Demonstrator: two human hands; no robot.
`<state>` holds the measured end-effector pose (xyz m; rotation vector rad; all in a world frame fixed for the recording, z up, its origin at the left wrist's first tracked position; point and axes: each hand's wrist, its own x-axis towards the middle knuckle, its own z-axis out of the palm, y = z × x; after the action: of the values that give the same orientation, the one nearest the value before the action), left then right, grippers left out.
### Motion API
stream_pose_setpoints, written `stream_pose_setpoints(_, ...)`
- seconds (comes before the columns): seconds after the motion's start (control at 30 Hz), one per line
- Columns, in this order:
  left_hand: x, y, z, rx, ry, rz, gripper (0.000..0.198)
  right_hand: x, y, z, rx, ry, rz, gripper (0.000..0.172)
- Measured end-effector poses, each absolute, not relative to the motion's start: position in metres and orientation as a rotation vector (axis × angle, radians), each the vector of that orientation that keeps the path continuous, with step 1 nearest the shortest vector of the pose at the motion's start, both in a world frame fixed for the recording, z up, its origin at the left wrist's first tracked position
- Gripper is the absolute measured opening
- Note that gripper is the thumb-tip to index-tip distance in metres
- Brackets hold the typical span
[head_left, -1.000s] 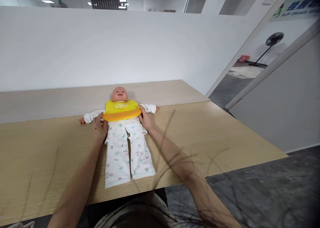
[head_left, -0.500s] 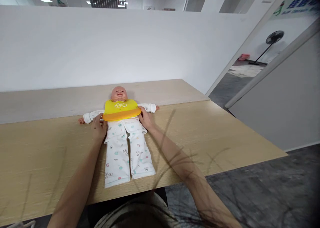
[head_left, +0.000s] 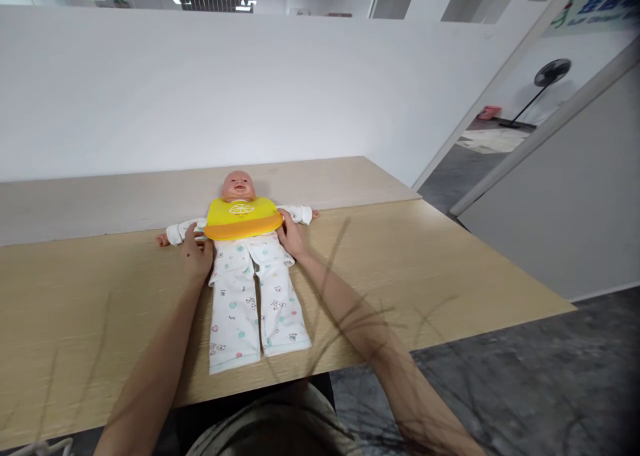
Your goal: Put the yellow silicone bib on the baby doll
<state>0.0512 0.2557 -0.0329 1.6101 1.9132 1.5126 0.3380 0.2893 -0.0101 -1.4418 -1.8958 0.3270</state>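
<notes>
A baby doll [head_left: 239,186] lies on its back on the table, arms stretched out sideways. It wears a white printed top and matching trousers [head_left: 240,309]. Over its chest is a yellow bib [head_left: 225,211] with a white citrus-slice print and an orange pocket [head_left: 243,229] along the lower edge. My left hand [head_left: 197,253] rests beside the bib's left corner, fingers apart, by the doll's sleeve. At the opposite corner, my right hand [head_left: 291,234] has its thumb and fingers closed at the bib's edge; the fingertips are partly hidden.
The wooden table [head_left: 400,269] has a raised pale strip [head_left: 320,179] at its back, against a white partition wall [head_left: 250,89]. The table's right end slants toward a doorway. Beyond that stand a black fan [head_left: 551,73] and a pink bin [head_left: 489,113].
My left fingers have spread slightly and lifted a little from the bib's corner. My right hand stays at the bib's edge. The doll lies as before.
</notes>
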Motion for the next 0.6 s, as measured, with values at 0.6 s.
stream_pose_setpoints(0.6,0.045,0.267,-0.046,1.446,1.827,1.659,0.051,0.334,0.285,0.075,-0.839,-1.004,1.020,0.024)
